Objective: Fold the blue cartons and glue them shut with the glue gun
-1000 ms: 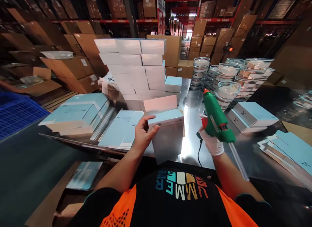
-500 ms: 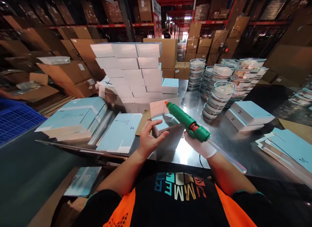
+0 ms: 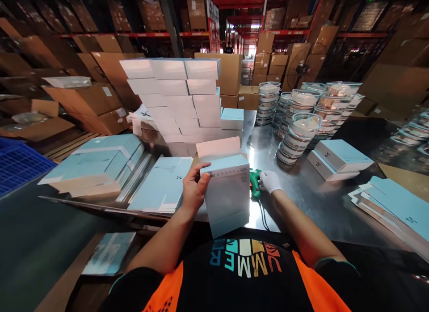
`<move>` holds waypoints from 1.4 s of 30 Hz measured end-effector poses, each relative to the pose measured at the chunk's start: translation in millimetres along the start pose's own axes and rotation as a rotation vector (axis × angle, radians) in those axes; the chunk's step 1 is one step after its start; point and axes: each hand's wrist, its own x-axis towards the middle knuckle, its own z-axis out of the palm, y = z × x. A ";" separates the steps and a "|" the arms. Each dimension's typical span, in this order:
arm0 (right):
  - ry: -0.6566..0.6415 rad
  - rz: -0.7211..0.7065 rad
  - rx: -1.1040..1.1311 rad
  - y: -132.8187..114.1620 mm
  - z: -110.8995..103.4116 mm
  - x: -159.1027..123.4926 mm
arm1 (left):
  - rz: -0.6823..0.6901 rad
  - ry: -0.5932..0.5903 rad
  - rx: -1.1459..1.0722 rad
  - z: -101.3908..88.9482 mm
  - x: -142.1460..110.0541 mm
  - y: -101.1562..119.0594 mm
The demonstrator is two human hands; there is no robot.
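My left hand (image 3: 195,187) grips a light blue and white carton (image 3: 228,193) by its upper left edge, thumb on the near face. The carton is tilted up, its printed side facing me, with an open flap (image 3: 219,147) behind it. My right hand (image 3: 271,181), in a white glove, is beside the carton with its bunched fingers on a green glue gun (image 3: 255,183). The gun is low at the metal table, its front part hidden behind the carton, and a dark cord trails toward me.
Flat carton blanks (image 3: 161,182) lie left, beside strapped blanks (image 3: 97,160). A wall of white boxes (image 3: 174,102) stands behind. Stacked glass containers (image 3: 298,137) are right of centre. Two closed boxes (image 3: 342,158) and more blanks (image 3: 395,204) are at right. A blue crate (image 3: 23,164) is far left.
My right hand has lowered the glue gun from above the carton to the table on the right. My left hand has closed on the carton and tipped it up toward me.
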 end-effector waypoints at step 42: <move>0.698 -0.587 -0.809 -98.0 -126.8 86.9 | 0.372 0.013 0.482 -64.9 61.3 33.0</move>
